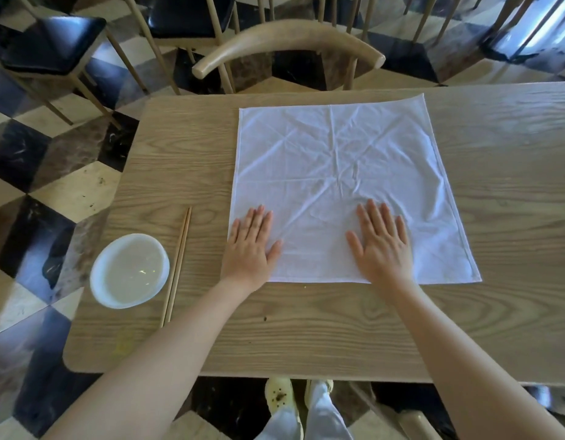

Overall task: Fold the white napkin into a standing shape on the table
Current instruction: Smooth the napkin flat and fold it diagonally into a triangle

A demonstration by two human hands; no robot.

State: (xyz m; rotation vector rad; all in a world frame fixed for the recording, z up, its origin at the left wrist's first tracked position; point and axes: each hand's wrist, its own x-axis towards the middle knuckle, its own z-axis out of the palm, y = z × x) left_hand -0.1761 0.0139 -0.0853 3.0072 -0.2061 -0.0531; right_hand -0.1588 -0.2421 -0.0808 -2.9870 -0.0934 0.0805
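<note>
White napkin [341, 173] spread flat and unfolded on the wooden table [306, 328], creased all over.

Both hands lie palm-down with fingers extended near its front edge: the left hand [251, 249] rests on the near-left corner, half on wood, while the right hand [381, 246] presses wholly on cloth. Chopsticks [177, 268] and a white dish [129, 270] sit to the left, apart from the napkin.

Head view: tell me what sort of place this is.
Probably a restaurant dining room. A wooden table carries a white dish and chopsticks beside a cloth napkin, and several matching black-seated chairs stand on a checkered marble floor.
</note>
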